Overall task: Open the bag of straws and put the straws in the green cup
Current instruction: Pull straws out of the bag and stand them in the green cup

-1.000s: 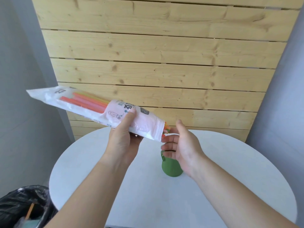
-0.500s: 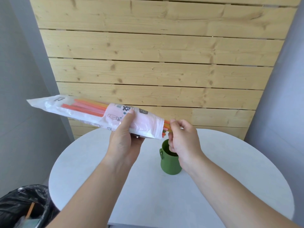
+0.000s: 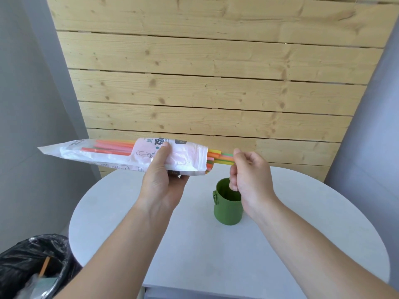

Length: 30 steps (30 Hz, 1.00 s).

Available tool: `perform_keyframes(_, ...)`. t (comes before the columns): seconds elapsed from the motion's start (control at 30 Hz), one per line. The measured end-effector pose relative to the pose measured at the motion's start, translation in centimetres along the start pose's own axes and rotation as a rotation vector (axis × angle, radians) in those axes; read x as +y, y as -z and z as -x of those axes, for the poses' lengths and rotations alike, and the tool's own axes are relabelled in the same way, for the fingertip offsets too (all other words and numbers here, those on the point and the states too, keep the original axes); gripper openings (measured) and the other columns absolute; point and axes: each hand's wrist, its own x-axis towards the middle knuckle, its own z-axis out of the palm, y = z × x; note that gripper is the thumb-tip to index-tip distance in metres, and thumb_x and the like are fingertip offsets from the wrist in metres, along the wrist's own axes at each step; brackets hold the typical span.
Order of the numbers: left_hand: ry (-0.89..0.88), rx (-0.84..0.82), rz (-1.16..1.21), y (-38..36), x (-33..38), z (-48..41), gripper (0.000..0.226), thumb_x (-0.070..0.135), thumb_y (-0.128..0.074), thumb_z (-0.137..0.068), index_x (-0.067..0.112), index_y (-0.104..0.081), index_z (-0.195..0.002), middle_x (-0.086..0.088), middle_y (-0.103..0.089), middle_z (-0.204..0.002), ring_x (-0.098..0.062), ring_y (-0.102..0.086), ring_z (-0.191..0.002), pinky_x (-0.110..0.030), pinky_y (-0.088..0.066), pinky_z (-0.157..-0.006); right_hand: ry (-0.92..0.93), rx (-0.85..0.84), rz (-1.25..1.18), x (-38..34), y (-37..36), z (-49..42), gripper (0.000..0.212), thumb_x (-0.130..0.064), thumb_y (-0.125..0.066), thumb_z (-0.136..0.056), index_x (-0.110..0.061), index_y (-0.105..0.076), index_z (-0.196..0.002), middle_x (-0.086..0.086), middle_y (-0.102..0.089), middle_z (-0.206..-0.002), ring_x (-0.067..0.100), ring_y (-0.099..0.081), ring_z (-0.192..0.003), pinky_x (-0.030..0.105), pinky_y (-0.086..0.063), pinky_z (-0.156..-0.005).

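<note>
Above green cup (image 3: 227, 207): straws (image 3: 220, 157) pinched by right hand (image 3: 250, 175); bag (image 3: 121, 154) in left hand (image 3: 162, 182)

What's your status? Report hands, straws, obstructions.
Left hand grips bag mid-length. Right hand pinches straws poking from its open end. Green cup upright below, no straws in it. Nothing seen blocking.

Bag (image 3: 121, 155) held level above the table (image 3: 302, 234), cup (image 3: 226, 210) below its open end.
The bag lies across the middle left of the frame, with the left hand (image 3: 160, 182) gripping it from beneath. The straws (image 3: 218, 157) stick out of its right end into the pinch of the right hand (image 3: 250, 175). The cup stands on the table at centre, partly behind that hand. A bin (image 3: 32, 262) sits at lower left, and a plank wall (image 3: 205, 83) rises behind.
</note>
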Motion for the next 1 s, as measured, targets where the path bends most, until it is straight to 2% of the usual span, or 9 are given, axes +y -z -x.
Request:
perform_keyframes(0.13,-0.01,0.008,0.02,0.1,0.4,-0.2,0.023,0.021,-0.065,-0.1,0.01,-0.064,-0.12,-0.008,-0.076,-0.102,-0.023,-0.076,-0.093,-0.04,-0.063,-0.067,-0.03,0.008,0.042,0.0,0.5,-0.3,0.031,-0.039,-0.05,-0.099,-0.009,-0.054,-0.095,0.003,-0.049,-0.06,0.015,-0.037,-0.043,0.025,-0.028,-0.041)
perform_keyframes(0.23,0.008,-0.007,0.017,0.2,-0.1,0.0,0.014,0.02,-0.065,-0.099,0.012,-0.065,-0.111,-0.004,-0.079,-0.088,-0.02,-0.078,-0.085,-0.039,-0.063,-0.068,-0.024,-0.022,0.089,0.2,0.3,-0.2,0.033,-0.047,-0.053,-0.096,-0.014,-0.055,-0.098,0.003,-0.053,-0.061,0.017,-0.039,-0.042,0.026,-0.03,-0.041)
perform_keyframes(0.33,0.02,-0.005,0.013,0.3,-0.3,-0.1,0.012,0.019,-0.066,-0.099,0.012,-0.065,-0.109,-0.003,-0.08,-0.083,-0.019,-0.078,-0.08,-0.039,-0.063,-0.068,0.035,-0.018,0.074,0.2,0.2,-0.2,0.025,-0.038,-0.056,-0.098,-0.014,-0.057,-0.089,0.003,-0.048,-0.057,0.016,-0.036,-0.042,0.026,-0.03,-0.041)
perform_keyframes(0.47,0.02,0.016,0.048,0.9,0.4,-0.6,0.017,0.02,-0.066,-0.099,0.009,-0.065,-0.112,-0.005,-0.078,-0.092,-0.022,-0.076,-0.089,-0.037,-0.062,-0.067,0.031,0.011,0.003,-0.1,1.1,-0.9,0.025,-0.03,-0.056,-0.099,-0.013,-0.052,-0.081,0.003,-0.041,-0.057,0.015,-0.03,-0.042,0.024,-0.024,-0.04)
perform_keyframes(0.7,0.051,0.045,0.061,1.2,0.0,-0.6,0.019,0.018,-0.067,-0.098,0.01,-0.065,-0.116,-0.007,-0.075,-0.101,-0.022,-0.074,-0.095,-0.036,-0.061,-0.064,0.014,0.025,-0.015,0.1,1.6,-1.1,0.031,-0.042,-0.064,-0.094,-0.017,-0.051,-0.08,0.0,-0.037,-0.053,0.015,-0.027,-0.043,0.024,-0.021,-0.041)
perform_keyframes(0.83,0.05,0.054,0.076,1.6,0.2,-1.0,0.017,0.02,-0.068,-0.098,0.01,-0.066,-0.112,-0.007,-0.076,-0.102,-0.023,-0.074,-0.099,-0.039,-0.062,-0.073,0.006,0.009,-0.123,-0.2,1.7,-1.5,0.03,-0.028,-0.067,-0.094,-0.017,-0.049,-0.072,-0.005,-0.032,-0.047,0.014,-0.022,-0.041,0.021,-0.018,-0.039)
perform_keyframes(1.0,0.036,0.057,0.095,2.4,0.8,-1.2,0.011,0.021,-0.067,-0.098,0.011,-0.068,-0.102,-0.006,-0.078,-0.091,-0.025,-0.074,-0.1,-0.043,-0.061,-0.082,0.031,-0.043,-0.177,-1.8,3.5,-2.6,0.028,-0.019,-0.067,-0.095,-0.017,-0.048,-0.074,-0.005,-0.023,-0.045,0.012,-0.018,-0.037,0.021,-0.013,-0.041)
